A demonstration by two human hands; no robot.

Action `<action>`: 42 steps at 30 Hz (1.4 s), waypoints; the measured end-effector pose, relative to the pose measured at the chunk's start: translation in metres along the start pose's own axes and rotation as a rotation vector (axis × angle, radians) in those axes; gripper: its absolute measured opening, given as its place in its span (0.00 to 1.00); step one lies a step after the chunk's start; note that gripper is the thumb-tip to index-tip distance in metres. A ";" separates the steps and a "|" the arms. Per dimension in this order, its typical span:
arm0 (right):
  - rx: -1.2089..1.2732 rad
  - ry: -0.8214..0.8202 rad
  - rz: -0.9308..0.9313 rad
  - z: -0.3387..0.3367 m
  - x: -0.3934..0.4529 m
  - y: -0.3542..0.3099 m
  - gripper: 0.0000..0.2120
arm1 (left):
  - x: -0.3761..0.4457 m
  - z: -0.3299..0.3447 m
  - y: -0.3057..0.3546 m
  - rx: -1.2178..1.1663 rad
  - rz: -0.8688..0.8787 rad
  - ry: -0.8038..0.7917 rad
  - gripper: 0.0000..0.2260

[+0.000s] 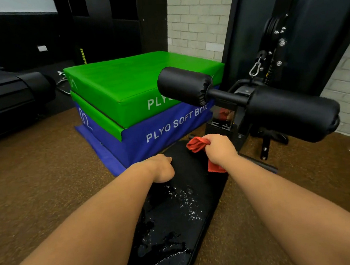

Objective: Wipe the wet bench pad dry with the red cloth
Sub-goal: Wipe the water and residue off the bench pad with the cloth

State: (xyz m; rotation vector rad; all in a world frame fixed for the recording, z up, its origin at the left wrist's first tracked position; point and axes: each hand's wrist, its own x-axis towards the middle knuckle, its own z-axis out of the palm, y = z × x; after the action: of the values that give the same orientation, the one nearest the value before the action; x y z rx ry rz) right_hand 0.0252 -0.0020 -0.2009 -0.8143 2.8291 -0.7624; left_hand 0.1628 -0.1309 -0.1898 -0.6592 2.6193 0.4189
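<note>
At lower centre of the frame, the black bench pad (188, 186) runs its long axis from the bottom edge up toward the roller pads (291, 110); water beads its near half. Right hand (219, 148) has its grip closed around the bunched red cloth (196, 144) at the far end; left hand (162, 169) rests curled on the pad's edge, grip uncertain. Best practice: flatten the cloth and draw lengthwise strokes toward the droplets.
</note>
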 end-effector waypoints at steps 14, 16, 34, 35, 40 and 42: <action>-0.094 -0.187 -0.255 0.018 0.005 -0.026 0.28 | -0.004 -0.001 -0.019 -0.121 -0.033 0.201 0.20; -0.078 -0.210 -0.266 0.020 0.003 -0.027 0.28 | -0.005 -0.001 -0.018 -0.251 -0.059 0.232 0.25; -0.134 -0.307 -0.447 0.014 -0.028 -0.019 0.26 | -0.021 0.008 -0.022 -0.282 -0.049 0.211 0.29; -0.129 -0.309 -0.452 0.012 -0.031 -0.016 0.26 | -0.022 0.008 -0.021 -0.258 -0.046 0.209 0.29; -0.069 -0.361 -0.437 -0.005 -0.036 -0.010 0.26 | -0.025 0.007 -0.018 -0.207 -0.032 0.144 0.27; 0.046 -0.364 -0.351 -0.018 -0.033 -0.006 0.24 | -0.026 0.006 -0.019 -0.200 -0.027 0.115 0.27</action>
State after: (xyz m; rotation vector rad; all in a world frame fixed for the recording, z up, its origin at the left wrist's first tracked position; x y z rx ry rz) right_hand 0.0521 0.0191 -0.1836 -1.3123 2.3710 -0.6332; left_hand 0.1954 -0.1347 -0.1866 -0.8033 2.6953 0.6595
